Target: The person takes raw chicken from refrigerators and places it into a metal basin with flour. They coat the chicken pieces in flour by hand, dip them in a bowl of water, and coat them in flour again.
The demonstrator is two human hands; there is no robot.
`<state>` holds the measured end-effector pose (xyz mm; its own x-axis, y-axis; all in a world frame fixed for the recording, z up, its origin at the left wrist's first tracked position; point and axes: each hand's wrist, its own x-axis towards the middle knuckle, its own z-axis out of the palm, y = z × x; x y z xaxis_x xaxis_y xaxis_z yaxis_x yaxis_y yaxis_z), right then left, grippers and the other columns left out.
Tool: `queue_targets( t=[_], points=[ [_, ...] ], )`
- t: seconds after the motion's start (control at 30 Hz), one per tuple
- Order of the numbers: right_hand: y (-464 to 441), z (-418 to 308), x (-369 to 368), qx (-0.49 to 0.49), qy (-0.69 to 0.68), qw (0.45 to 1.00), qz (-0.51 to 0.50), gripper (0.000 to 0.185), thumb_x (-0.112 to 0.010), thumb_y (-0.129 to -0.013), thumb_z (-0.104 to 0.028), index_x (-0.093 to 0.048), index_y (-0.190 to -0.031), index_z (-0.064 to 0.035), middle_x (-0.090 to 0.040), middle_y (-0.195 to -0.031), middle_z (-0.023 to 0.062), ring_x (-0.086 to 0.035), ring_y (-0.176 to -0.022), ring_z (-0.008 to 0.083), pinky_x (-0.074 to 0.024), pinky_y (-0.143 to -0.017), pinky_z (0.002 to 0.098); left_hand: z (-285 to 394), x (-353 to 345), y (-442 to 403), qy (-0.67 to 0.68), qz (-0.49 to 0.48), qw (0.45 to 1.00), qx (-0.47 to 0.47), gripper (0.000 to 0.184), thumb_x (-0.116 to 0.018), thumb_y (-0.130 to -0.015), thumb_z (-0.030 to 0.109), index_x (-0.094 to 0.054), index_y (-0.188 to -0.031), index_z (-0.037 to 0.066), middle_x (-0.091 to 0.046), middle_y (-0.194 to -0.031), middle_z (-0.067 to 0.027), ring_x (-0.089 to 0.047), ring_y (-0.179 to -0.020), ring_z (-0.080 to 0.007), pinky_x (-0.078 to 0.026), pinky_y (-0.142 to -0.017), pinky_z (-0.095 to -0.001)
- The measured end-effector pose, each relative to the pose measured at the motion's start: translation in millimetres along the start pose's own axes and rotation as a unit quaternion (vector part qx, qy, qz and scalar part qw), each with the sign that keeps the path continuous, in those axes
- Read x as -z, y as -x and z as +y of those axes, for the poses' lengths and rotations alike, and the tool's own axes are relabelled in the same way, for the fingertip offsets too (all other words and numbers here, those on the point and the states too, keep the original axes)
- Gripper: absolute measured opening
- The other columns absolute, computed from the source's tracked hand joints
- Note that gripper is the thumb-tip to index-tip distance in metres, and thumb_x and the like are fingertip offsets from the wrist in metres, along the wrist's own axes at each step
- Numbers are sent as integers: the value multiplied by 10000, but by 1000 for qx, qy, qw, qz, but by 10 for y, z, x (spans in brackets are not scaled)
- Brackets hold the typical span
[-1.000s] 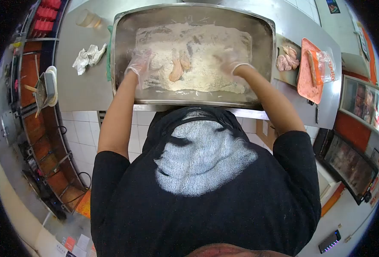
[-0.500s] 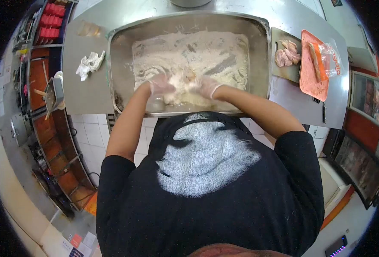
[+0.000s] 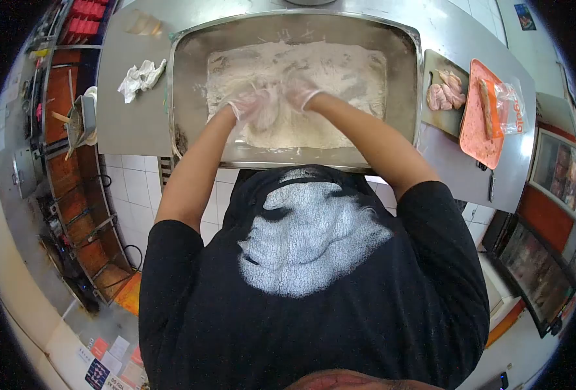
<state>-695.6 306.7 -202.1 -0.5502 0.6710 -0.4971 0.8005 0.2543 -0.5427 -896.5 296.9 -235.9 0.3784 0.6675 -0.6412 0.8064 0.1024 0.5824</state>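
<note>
From far away, I am looking down at the left hand [image 3: 252,104] and the right hand [image 3: 300,93], close together. Both are blurring in their clear gloves, so I cannot tell how wide they are or if they are holding anything. White powder [image 3: 320,127] is lying under and around them in a big metal pan [image 3: 403,84]. The pan is sitting on the bench [image 3: 132,127]. Pink meat [image 3: 446,93] is lying off to the right.

Two gloved hands [image 3: 252,104], one metal basin [image 3: 190,75], one cutting board [image 3: 444,119], one pink tray [image 3: 481,148] and one plastic packet [image 3: 510,109] at one bench [image 3: 132,123].
</note>
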Motion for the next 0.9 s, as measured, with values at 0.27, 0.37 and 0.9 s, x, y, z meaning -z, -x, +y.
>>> queue_targets(
  t=[0.27, 0.37, 0.9],
  points=[
    [394, 603, 892, -295, -442, 791, -304, 404, -326, -958, -308, -582, -1136, -51, -521, -1275, 155, -508, -1173, 247, -436, -937, 407, 543, 160, 680, 154, -88, 975, 130, 692, -402, -875, 611, -508, -1268, 51, -538, -1249, -131, -527, -1081, -252, -390, -957, -357],
    [518, 747, 437, -163, -269, 917, -245, 463, -305, -968, -351, -556, -1170, -19, -525, -1263, 163, -520, -1153, 232, -441, -918, 387, 404, 72, 511, 166, -153, 966, 122, 895, -414, -781, 743, -435, -1327, 35, -429, -1361, -180, -406, -1251, -296, -323, -1027, -414],
    [1012, 568, 424, -189, -651, 729, -95, 677, -666, -788, -468, -487, -1266, -23, -524, -1249, 173, -582, -1019, 228, -479, -806, 407, 510, 142, 734, 595, -111, 795, 27, 629, -679, -789, 359, -474, -1253, -12, -514, -1239, -219, -491, -1141, -273, -453, -885, -449]
  ],
)
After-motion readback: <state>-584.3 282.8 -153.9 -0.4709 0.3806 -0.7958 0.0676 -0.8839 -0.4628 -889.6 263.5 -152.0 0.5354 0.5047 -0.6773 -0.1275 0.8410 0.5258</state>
